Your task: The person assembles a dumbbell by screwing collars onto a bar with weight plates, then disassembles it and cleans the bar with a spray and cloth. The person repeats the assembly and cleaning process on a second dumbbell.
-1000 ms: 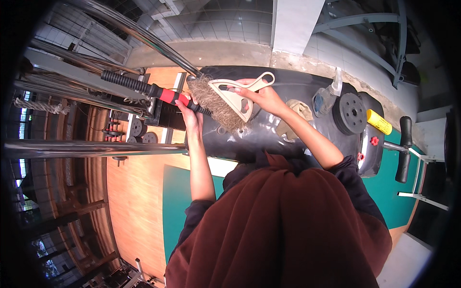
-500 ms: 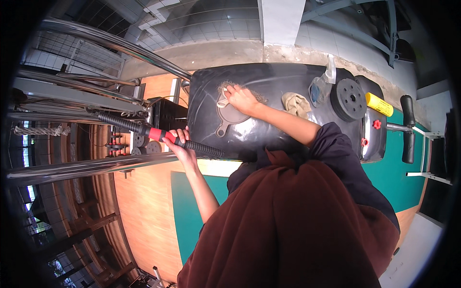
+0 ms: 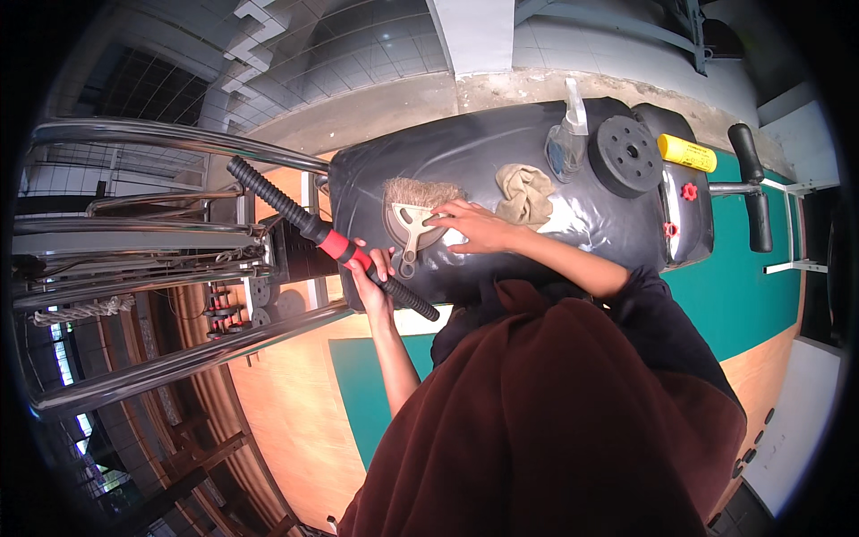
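— Gym floor of orange wood and green matting (image 3: pixel 769 295) fills the lower frame; what sits above it?

— Centre frame, a black padded bench (image 3: pixel 501 152). At its left end lies a hand brush (image 3: pixel 413 210) with pale bristles and a cream handle. The person's right hand (image 3: pixel 474 228) rests flat over that handle, fingers spread and pressing rather than gripping.

— And the other hand?

— The left hand (image 3: pixel 371 277) is closed around a black ribbed bar with a red collar (image 3: pixel 331 240), which runs diagonally from the upper left toward the bench's near edge.

— What else is on the pad?

— A crumpled tan cloth (image 3: pixel 526 192) just beside the right hand, then a spray bottle (image 3: pixel 565 143) and a black weight plate (image 3: pixel 626 154) toward the upper right, with a yellow cylinder (image 3: pixel 687 152) beyond.

— Where might this go wrong?

— Judging by the layout, the brush sits near the bench's edge; a sideways push from the flat palm could slide it off. The bar, held one-handed, could swing and knock it too.
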A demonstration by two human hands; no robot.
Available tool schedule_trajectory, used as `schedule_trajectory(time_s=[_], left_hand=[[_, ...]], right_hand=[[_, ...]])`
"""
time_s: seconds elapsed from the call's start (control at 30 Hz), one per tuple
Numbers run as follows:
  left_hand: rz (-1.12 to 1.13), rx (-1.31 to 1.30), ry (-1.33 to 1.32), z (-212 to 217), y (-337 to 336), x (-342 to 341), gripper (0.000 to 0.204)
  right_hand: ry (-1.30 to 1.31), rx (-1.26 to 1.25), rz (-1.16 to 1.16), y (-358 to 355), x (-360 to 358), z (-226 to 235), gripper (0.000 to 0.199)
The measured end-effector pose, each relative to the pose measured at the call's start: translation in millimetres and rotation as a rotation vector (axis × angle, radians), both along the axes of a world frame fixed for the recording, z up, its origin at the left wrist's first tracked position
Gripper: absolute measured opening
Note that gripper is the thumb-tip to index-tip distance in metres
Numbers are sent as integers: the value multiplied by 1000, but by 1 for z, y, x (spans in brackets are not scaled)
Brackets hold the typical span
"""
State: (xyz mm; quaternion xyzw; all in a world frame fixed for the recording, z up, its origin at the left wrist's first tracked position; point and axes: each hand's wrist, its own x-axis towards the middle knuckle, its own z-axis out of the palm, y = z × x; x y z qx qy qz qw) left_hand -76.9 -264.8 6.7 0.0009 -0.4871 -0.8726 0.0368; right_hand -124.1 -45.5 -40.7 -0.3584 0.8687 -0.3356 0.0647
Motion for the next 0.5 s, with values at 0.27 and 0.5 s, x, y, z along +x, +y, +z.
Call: schedule_trajectory(time_s=[0.27,0.5], left_hand=[[-350,-190,-78,-6,61,-19,43],[-536,-261,-19,2,132,-26,43]], right_hand=[[281,-263,-1315,164,17,30,87],[-10,-573,-813,176,-66,53,56]])
